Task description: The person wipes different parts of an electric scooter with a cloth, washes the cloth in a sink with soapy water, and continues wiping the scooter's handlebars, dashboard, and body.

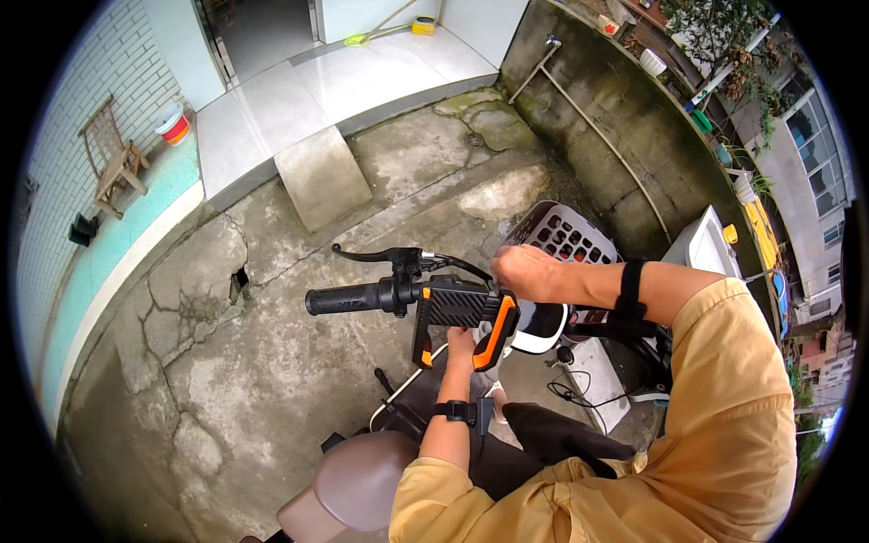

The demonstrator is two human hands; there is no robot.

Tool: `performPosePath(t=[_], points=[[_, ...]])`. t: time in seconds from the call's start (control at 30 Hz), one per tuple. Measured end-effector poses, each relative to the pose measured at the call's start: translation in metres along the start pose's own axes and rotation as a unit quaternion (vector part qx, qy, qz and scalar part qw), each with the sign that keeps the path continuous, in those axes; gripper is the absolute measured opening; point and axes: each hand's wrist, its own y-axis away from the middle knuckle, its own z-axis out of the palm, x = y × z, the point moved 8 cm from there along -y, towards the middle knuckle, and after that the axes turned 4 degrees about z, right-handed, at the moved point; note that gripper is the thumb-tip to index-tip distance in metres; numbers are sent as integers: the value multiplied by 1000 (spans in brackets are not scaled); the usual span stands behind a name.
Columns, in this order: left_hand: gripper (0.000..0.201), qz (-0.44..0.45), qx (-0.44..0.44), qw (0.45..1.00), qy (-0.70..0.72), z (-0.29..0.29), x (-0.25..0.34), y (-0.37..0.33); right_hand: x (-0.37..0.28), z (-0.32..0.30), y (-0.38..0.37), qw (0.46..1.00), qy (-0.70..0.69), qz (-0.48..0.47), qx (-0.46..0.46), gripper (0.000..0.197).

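An electric scooter's handlebar, with a black rubber grip (342,299) and brake lever (367,254), lies in front of me. Beside its inner end is a black and orange device (460,306) with a ribbed top and two side arms. My left hand (461,347) is between those arms, closed against the device's underside; its fingertips are hidden there. Just right of the device, my right hand (527,271) is curled into a fist by the handlebar's middle. Whatever it holds, if anything, is hidden. Both wrists wear black straps.
A grey perforated basket (566,233) hangs ahead of the handlebar. The scooter's brown seat (364,480) is at lower left. Cracked concrete (258,380) spreads leftward, with a sloped slab (322,178) leading up to a tiled step. A mossy wall (597,109) and white basin (701,242) stand right.
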Motion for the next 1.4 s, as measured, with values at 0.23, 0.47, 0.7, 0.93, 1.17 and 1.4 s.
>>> performPosePath(t=[0.23, 0.47, 0.7, 0.93, 1.17, 1.4], points=[[34, 141, -39, 988, -56, 26, 66, 50, -3, -29, 10, 999, -44, 5, -10, 20], [20, 282, -43, 919, -274, 47, 67, 137, 16, -143, 106, 983, -164, -17, 75, 32], [20, 120, 31, 975, -184, 1, 84, 133, 151, -188, 288, 877, -313, 193, 310, 26], [66, 90, -101, 986, -95, 49, 115, 109, 250, -83, 367, 845, -331, 309, 285, 18], [64, 209, 34, 814, -541, 65, 113, 208, 267, -1, 401, 852, -309, 354, 229, 19], [34, 341, 68, 867, -356, 40, 80, 299, 306, 110, 440, 824, -380, 387, 162, 18]])
